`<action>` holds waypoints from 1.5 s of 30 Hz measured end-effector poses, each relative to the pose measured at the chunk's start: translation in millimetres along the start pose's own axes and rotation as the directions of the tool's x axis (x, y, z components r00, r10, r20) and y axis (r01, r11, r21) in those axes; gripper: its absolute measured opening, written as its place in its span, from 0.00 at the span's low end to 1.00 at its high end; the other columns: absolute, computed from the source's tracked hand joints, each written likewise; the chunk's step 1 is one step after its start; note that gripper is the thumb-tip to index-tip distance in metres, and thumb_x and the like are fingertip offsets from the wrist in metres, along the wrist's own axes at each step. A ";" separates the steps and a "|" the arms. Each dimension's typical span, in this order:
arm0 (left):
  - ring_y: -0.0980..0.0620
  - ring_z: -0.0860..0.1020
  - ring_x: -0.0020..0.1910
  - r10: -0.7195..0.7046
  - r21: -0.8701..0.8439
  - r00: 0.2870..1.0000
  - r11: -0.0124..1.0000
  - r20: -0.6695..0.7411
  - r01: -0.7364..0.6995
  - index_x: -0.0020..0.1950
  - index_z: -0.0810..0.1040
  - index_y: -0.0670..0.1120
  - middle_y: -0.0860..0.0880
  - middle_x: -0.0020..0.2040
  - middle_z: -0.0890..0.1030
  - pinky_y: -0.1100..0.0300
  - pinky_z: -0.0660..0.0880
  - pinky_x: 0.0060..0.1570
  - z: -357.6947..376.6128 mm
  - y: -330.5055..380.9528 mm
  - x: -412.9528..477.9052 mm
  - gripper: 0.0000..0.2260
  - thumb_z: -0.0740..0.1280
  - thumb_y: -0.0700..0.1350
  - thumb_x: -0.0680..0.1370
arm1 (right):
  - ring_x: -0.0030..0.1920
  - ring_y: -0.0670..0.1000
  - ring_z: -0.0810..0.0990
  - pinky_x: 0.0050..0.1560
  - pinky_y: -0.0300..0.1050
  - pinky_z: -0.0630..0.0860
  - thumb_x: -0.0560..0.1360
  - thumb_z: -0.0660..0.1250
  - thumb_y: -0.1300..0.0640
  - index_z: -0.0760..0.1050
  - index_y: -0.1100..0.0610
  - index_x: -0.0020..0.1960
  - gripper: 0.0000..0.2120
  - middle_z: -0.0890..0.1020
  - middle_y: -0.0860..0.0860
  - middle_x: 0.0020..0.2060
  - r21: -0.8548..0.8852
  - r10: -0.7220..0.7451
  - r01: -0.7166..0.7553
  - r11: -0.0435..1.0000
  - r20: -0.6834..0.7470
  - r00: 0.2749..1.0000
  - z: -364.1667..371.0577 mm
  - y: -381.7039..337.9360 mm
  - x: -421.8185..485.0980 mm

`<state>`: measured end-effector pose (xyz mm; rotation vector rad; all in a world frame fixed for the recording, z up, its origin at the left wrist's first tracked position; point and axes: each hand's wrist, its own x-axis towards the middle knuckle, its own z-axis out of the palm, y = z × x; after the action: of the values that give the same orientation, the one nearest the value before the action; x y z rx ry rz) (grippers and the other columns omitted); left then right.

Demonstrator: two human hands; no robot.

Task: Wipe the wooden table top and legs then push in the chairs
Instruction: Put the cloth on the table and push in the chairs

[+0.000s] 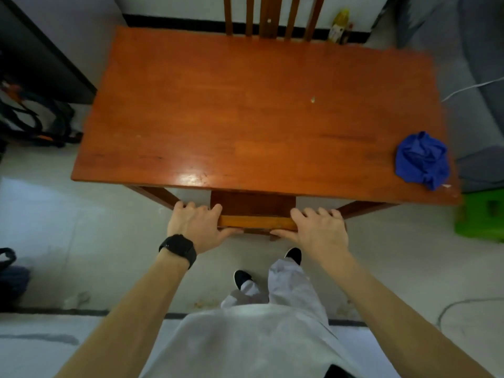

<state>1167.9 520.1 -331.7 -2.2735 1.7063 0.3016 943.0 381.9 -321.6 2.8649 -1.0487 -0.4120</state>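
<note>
The wooden table (245,110) fills the middle of the head view, its reddish top bare except for a crumpled blue cloth (421,160) near the front right corner. A near chair (256,222) sits tucked under the table's front edge; only its top rail and part of the seat show. My left hand (196,225) grips the left end of that top rail, fingers curled over it. My right hand (319,230) grips the right end the same way. A far chair (270,16) stands against the table's back edge, with its slatted back showing.
A green box (480,219) sits on the floor at the right, below a grey sofa (469,64). Dark bags (32,118) and a black cabinet (41,50) are on the left. A yellow bottle (339,24) stands by the far wall. Pale tiled floor lies around my feet.
</note>
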 end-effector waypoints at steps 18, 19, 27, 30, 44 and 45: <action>0.49 0.71 0.36 -0.068 -0.026 0.997 0.997 0.044 0.070 0.45 0.67 0.52 0.54 0.32 0.69 0.51 0.68 0.53 -32.0 -4.2 32.6 0.28 0.50 0.77 0.72 | 0.40 0.54 0.79 0.48 0.52 0.68 0.65 0.41 0.18 0.69 0.50 0.50 0.39 0.76 0.48 0.31 0.030 -0.033 0.031 0.999 0.070 0.997 -12.3 20.1 48.6; 0.50 0.71 0.36 -0.056 -0.011 0.998 0.998 0.042 0.056 0.45 0.69 0.52 0.54 0.32 0.70 0.51 0.68 0.53 -30.6 -6.4 28.8 0.29 0.49 0.77 0.72 | 0.40 0.53 0.80 0.50 0.53 0.68 0.65 0.41 0.19 0.70 0.49 0.51 0.40 0.78 0.48 0.32 0.039 -0.035 0.032 0.999 0.068 0.997 -12.2 17.5 46.7; 0.53 0.73 0.34 -0.093 0.081 0.995 0.993 0.025 0.090 0.46 0.74 0.56 0.57 0.31 0.74 0.53 0.68 0.50 -4.3 -73.9 3.4 0.34 0.41 0.79 0.69 | 0.43 0.56 0.81 0.51 0.55 0.69 0.70 0.43 0.22 0.71 0.50 0.57 0.38 0.82 0.51 0.41 0.089 -0.103 0.094 0.992 0.094 0.990 -23.2 -50.9 51.5; 0.53 0.74 0.34 -0.104 0.114 0.993 0.989 0.046 0.099 0.46 0.74 0.56 0.57 0.31 0.73 0.54 0.68 0.47 -3.8 -93.7 3.3 0.33 0.42 0.79 0.69 | 0.45 0.57 0.82 0.62 0.64 0.65 0.69 0.42 0.21 0.70 0.50 0.61 0.40 0.82 0.52 0.40 0.103 -0.087 0.073 0.992 0.138 0.987 -26.9 -70.1 64.0; 0.49 0.78 0.40 -0.083 0.082 0.996 0.993 0.032 0.081 0.52 0.74 0.56 0.53 0.39 0.79 0.51 0.66 0.49 -15.8 -135.0 32.3 0.44 0.30 0.79 0.60 | 0.37 0.55 0.80 0.58 0.60 0.68 0.69 0.44 0.20 0.70 0.50 0.54 0.37 0.72 0.50 0.28 0.096 -0.037 0.022 0.995 0.149 0.988 -43.5 -91.2 106.1; 0.49 0.78 0.40 -0.084 0.075 0.996 0.994 0.036 0.081 0.52 0.74 0.56 0.53 0.38 0.78 0.51 0.65 0.49 -16.8 -136.1 32.3 0.45 0.30 0.79 0.60 | 0.36 0.55 0.79 0.57 0.59 0.68 0.69 0.44 0.20 0.70 0.50 0.54 0.37 0.72 0.50 0.28 0.093 -0.035 0.021 0.995 0.152 0.988 -43.3 -92.7 106.5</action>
<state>1307.6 520.8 -313.2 -2.2625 1.5733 0.2596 1090.6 383.2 -318.0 2.9716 -1.0784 -0.6107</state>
